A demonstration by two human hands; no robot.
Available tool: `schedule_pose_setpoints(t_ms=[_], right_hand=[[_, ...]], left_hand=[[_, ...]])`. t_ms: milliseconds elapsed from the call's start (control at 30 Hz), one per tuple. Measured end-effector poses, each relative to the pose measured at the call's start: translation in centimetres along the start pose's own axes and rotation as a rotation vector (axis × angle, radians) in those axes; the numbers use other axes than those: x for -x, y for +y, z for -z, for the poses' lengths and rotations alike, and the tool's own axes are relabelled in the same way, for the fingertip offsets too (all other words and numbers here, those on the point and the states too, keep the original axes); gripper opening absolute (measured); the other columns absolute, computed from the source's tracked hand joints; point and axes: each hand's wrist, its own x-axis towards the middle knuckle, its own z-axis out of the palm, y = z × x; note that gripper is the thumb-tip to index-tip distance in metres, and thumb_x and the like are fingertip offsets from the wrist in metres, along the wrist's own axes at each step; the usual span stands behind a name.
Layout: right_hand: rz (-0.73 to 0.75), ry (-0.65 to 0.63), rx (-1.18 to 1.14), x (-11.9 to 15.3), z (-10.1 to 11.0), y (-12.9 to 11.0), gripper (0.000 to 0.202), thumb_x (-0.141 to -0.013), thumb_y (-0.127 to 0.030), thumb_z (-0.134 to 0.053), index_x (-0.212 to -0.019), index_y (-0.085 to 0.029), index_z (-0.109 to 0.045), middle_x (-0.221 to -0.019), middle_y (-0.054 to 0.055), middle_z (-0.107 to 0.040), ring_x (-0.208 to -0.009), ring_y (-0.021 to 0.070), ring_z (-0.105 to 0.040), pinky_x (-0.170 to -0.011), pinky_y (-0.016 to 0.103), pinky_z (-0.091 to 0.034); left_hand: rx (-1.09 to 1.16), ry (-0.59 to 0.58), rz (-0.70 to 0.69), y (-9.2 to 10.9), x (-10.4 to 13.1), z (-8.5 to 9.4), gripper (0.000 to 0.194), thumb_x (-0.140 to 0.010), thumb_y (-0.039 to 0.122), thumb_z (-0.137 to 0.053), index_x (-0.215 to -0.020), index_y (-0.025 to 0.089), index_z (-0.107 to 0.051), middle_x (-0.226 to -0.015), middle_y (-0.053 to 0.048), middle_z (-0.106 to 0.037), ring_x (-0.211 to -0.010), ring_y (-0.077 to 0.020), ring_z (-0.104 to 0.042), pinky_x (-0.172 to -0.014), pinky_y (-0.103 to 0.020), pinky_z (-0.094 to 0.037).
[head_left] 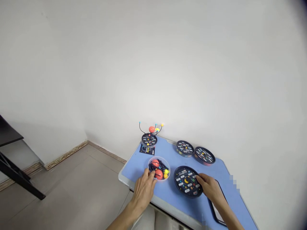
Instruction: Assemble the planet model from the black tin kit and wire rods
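Note:
My right hand (210,187) pinches the right edge of a round black lid (188,181) printed with a yellow moon, small planets and white labels. The lid is tilted slightly towards me at the table's front. To its left, my left hand (144,188) has its fingers curled at the near-left rim of a round clear plastic tub (169,171). Inside the tub lie red balls (158,174), thin black rods (162,164), and a yellow ball (166,171) and an orange ball (165,176). My left fingertips partly cover the tub's contents.
An assembled planet model (149,139) stands on a dark printed card (146,150) at the back left. Two lidded tubs, one (185,148) beside another (205,155), sit along the wall. A phone-like device (217,212) lies under my right forearm on the blue table (165,147).

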Motion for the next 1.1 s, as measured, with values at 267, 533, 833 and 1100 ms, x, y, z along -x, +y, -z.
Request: schedule_pose_setpoints(t_ms=[267, 533, 833, 1100], right_hand=[[-0.019, -0.051, 0.22, -3.3, -3.5, -1.0, 0.03, -0.087, -0.022, -0.044, -0.065, -0.019, -0.065, -0.071, 0.007, -0.071, -0.071, 0.0199, -0.064, -0.06, 0.026, -0.037], [-0.009, -0.075, 0.395, -3.0, -4.9, -2.7, 0.029, -0.093, -0.021, -0.042, -0.095, -0.013, -0.07, -0.095, 0.018, -0.075, -0.09, 0.0263, -0.069, -0.067, 0.029, -0.04], [0.056, -0.001, 0.499, -1.1, -3.2, -4.6, 0.027, -0.095, -0.021, -0.043, -0.102, -0.011, -0.067, -0.099, 0.018, -0.071, -0.087, 0.027, -0.069, -0.065, 0.029, -0.038], [0.349, -0.075, 0.477, -0.2, -4.7, -10.5, 0.028, -0.095, -0.02, -0.045, -0.09, -0.022, -0.072, -0.089, 0.004, -0.072, -0.079, 0.0151, -0.067, -0.064, 0.023, -0.037]], left_hand=[[-0.072, 0.026, -0.108, -2.3, 0.6, 0.2, 0.023, -0.093, 0.014, -0.045, -0.101, 0.02, -0.067, -0.092, -0.007, -0.062, -0.069, -0.0187, -0.067, -0.059, -0.028, -0.056], [0.074, 0.098, -0.122, -3.3, 2.1, 0.5, 0.025, -0.096, 0.021, -0.04, -0.103, 0.022, -0.064, -0.094, -0.006, -0.063, -0.073, -0.0183, -0.067, -0.064, -0.029, -0.057], [0.215, 0.035, -0.012, -3.2, 2.3, 1.5, 0.028, -0.095, 0.027, -0.045, -0.118, 0.022, -0.06, -0.104, -0.008, -0.065, -0.078, -0.0196, -0.067, -0.069, -0.032, -0.057], [0.18, 0.043, 0.051, -3.8, 1.5, 1.5, 0.037, -0.092, 0.034, -0.051, -0.125, 0.018, -0.057, -0.103, -0.011, -0.067, -0.078, -0.0222, -0.068, -0.07, -0.037, -0.057]])
